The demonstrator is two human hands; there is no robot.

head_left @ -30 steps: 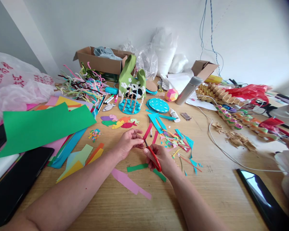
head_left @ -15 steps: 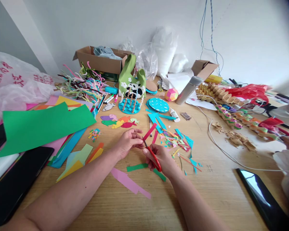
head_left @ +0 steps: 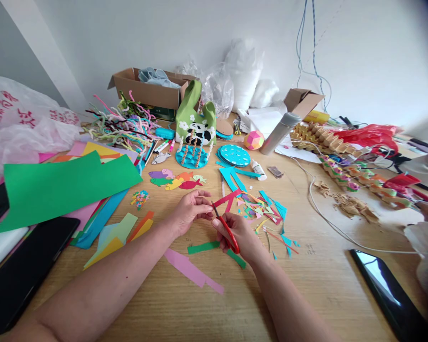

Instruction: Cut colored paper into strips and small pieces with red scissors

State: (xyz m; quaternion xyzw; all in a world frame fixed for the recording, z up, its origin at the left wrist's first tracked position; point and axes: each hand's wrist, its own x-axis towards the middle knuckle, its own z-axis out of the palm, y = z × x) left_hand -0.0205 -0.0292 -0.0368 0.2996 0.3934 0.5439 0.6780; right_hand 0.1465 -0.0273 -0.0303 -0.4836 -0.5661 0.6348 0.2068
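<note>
Gripping red scissors (head_left: 229, 234) in the right hand (head_left: 236, 232), wrapped snugly round the handles; too fine to read the gap between the blades. Holding the left hand (head_left: 192, 212) curled just left of the scissors' tips, almost closed beside a red paper strip (head_left: 228, 197); cannot tell whether actually pinching it. Look at that strip, slanting rightward and away from the scissors' tips! Could nick a left fingertip, by closing blades so near the skin. Could cut crooked, by letting so narrow a piece swivel. Could lose a dropped snippet among coloured scraps (head_left: 258, 209) right of the scissors.
</note>
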